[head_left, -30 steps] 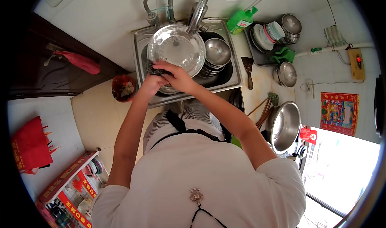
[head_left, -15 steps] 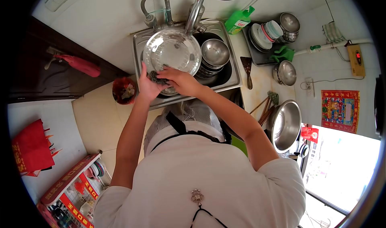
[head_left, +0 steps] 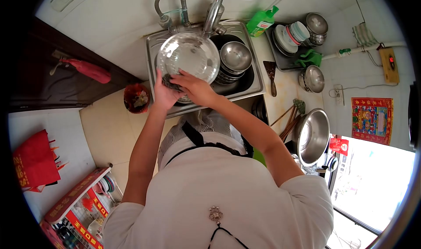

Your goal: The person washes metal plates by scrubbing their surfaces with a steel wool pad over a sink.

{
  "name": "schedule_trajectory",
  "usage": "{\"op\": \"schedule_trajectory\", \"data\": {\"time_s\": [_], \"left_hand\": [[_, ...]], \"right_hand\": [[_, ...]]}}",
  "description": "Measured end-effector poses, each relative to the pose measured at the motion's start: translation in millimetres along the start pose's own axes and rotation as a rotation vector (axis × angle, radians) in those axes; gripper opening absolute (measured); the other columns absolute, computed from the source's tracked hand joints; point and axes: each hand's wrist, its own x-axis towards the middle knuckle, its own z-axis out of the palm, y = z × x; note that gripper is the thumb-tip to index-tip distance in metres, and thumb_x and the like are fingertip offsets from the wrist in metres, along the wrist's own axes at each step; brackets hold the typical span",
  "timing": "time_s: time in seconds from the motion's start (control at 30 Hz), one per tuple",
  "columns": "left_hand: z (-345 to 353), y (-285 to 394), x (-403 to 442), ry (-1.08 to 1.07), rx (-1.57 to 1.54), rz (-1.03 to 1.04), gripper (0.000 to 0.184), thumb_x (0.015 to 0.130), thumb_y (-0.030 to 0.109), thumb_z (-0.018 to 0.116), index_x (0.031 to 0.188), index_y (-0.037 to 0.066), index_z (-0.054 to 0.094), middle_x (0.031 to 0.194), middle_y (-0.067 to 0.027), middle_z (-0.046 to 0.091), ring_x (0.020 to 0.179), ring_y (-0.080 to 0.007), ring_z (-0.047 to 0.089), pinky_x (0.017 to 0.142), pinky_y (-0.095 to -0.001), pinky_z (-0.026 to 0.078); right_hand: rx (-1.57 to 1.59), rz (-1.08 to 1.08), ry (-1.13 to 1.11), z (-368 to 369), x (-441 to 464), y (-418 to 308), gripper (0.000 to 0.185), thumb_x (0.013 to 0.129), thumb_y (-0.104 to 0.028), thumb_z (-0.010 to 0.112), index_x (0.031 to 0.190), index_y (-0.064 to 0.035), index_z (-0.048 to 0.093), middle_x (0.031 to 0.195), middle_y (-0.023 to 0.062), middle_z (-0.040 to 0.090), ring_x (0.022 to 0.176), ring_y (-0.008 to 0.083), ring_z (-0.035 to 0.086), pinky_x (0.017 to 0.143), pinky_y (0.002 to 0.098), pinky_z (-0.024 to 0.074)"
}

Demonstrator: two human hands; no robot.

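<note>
A shiny metal basin (head_left: 188, 51) with water in it sits tilted over the left side of the sink (head_left: 258, 80), under the faucet (head_left: 214, 14). At the basin's near-left rim is my left hand (head_left: 165, 95), closed on the edge with its thumb pointing up; most of its fingers are hidden. My right hand (head_left: 196, 90) reaches across from the right, its fingers curled on a dark scouring pad (head_left: 171, 82) between both hands. Part of another metal dish (head_left: 184, 99) shows beneath them. Stacked steel bowls (head_left: 236, 57) stand in the sink's right basin.
A green detergent bottle (head_left: 262, 21) stands behind the sink. The right counter holds a spatula (head_left: 272, 77), a tray of stacked dishes (head_left: 286, 40), steel bowls (head_left: 314, 78) and a large steel basin (head_left: 313, 137). A red-lined bin (head_left: 137, 98) is on the floor at left.
My hands have shifted very slightly, with the scouring pad still between them at the basin's near rim. The basin stays in place; the view has moved a little.
</note>
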Motion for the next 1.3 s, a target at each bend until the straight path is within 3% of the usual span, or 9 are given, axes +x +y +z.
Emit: {"op": "schedule_trajectory", "data": {"time_s": [0.13, 0.23, 0.37, 0.53, 0.7, 0.83, 0.9, 1.0, 1.3], "left_hand": [[13.2, -8.2, -1.7, 0.146, -0.053, 0.05, 0.057, 0.084, 0.06, 0.045, 0.11, 0.01, 0.053, 0.106, -0.0072, 0.058, 0.094, -0.0231, 0.059, 0.077, -0.0401, 0.049], [-34.3, 1.2, 12.0, 0.118, -0.021, 0.059, 0.041, 0.089, 0.042, 0.05, 0.11, 0.007, 0.053, 0.102, -0.0092, 0.06, 0.09, -0.0234, 0.061, 0.075, -0.0402, 0.051], [-41.7, -0.6, 13.0, 0.338, 0.154, 0.134, 0.024, 0.089, 0.008, 0.051, 0.112, 0.0, 0.05, 0.104, -0.0144, 0.06, 0.092, -0.0265, 0.061, 0.079, -0.0414, 0.053], [-33.3, 0.1, 10.9, 0.345, 0.261, 0.16, 0.028, 0.091, 0.019, 0.051, 0.114, 0.003, 0.05, 0.109, -0.0111, 0.059, 0.096, -0.024, 0.06, 0.081, -0.0425, 0.051], [-41.1, 7.6, 20.3, 0.331, 0.205, 0.164, 0.034, 0.091, 0.023, 0.052, 0.115, -0.001, 0.049, 0.112, -0.0132, 0.058, 0.097, -0.0239, 0.06, 0.078, -0.0415, 0.053], [-55.7, 11.6, 15.7, 0.364, 0.256, 0.168, 0.03, 0.089, 0.017, 0.055, 0.112, -0.001, 0.05, 0.107, -0.0137, 0.06, 0.094, -0.0248, 0.061, 0.078, -0.0405, 0.053], [-39.4, 15.1, 8.9, 0.376, 0.402, 0.222, 0.03, 0.086, 0.012, 0.058, 0.111, -0.002, 0.05, 0.101, -0.0139, 0.061, 0.089, -0.0253, 0.063, 0.077, -0.0393, 0.054], [-30.8, 22.1, 0.8, 0.395, 0.491, 0.126, 0.033, 0.078, -0.001, 0.062, 0.109, -0.002, 0.049, 0.094, -0.0121, 0.063, 0.076, -0.0257, 0.064, 0.064, -0.0394, 0.055], [-21.0, 12.2, 1.0, 0.368, 0.573, -0.025, 0.019, 0.074, -0.002, 0.062, 0.091, -0.005, 0.055, 0.084, -0.0162, 0.063, 0.067, -0.0258, 0.064, 0.061, -0.0385, 0.055]], "right_hand": [[-0.038, 0.006, -0.017, 4.5, 14.8, -4.6, 0.046, 0.069, -0.003, 0.061, 0.114, -0.0116, 0.056, 0.127, 0.0038, 0.051, 0.125, 0.0308, 0.038, 0.099, 0.0404, 0.0381], [-0.087, -0.034, -0.088, -5.8, -0.9, -4.9, 0.048, 0.067, 0.002, 0.056, 0.113, -0.0117, 0.057, 0.126, 0.0031, 0.051, 0.124, 0.0309, 0.039, 0.1, 0.0394, 0.0373], [-0.177, 0.007, -0.055, -23.8, -12.9, 11.6, 0.051, 0.064, 0.005, 0.053, 0.112, -0.0124, 0.058, 0.124, 0.0031, 0.053, 0.122, 0.0309, 0.042, 0.1, 0.0403, 0.0369], [-0.475, 0.114, 0.103, -34.3, -3.0, 51.0, 0.05, 0.063, 0.002, 0.057, 0.112, -0.0092, 0.058, 0.123, 0.0055, 0.054, 0.12, 0.0307, 0.043, 0.098, 0.0387, 0.0392], [-0.174, 0.033, 0.017, 10.0, -3.8, 8.8, 0.049, 0.066, 0.001, 0.057, 0.113, -0.0104, 0.058, 0.125, 0.0052, 0.052, 0.121, 0.0306, 0.043, 0.097, 0.0362, 0.0408], [-0.129, 0.009, 0.011, 1.2, -1.3, 15.6, 0.045, 0.069, 0.0, 0.058, 0.113, -0.011, 0.058, 0.123, 0.0053, 0.054, 0.121, 0.0309, 0.044, 0.096, 0.0403, 0.0411], [-0.329, 0.027, -0.069, -17.3, -1.9, 34.8, 0.049, 0.069, 0.0, 0.058, 0.116, -0.0128, 0.056, 0.127, 0.0044, 0.05, 0.124, 0.0307, 0.04, 0.1, 0.0435, 0.0352], [-0.512, 0.08, -0.004, -29.8, 6.2, 74.0, 0.056, 0.069, 0.0, 0.06, 0.123, -0.0162, 0.051, 0.136, 0.0026, 0.041, 0.13, 0.0292, 0.03, 0.104, 0.0481, 0.0276], [-0.575, 0.002, 0.057, -14.7, 44.8, 68.3, 0.052, 0.08, -0.012, 0.053, 0.13, -0.0133, 0.04, 0.141, 0.0057, 0.032, 0.131, 0.0313, 0.026, 0.105, 0.0466, 0.0261]]}}
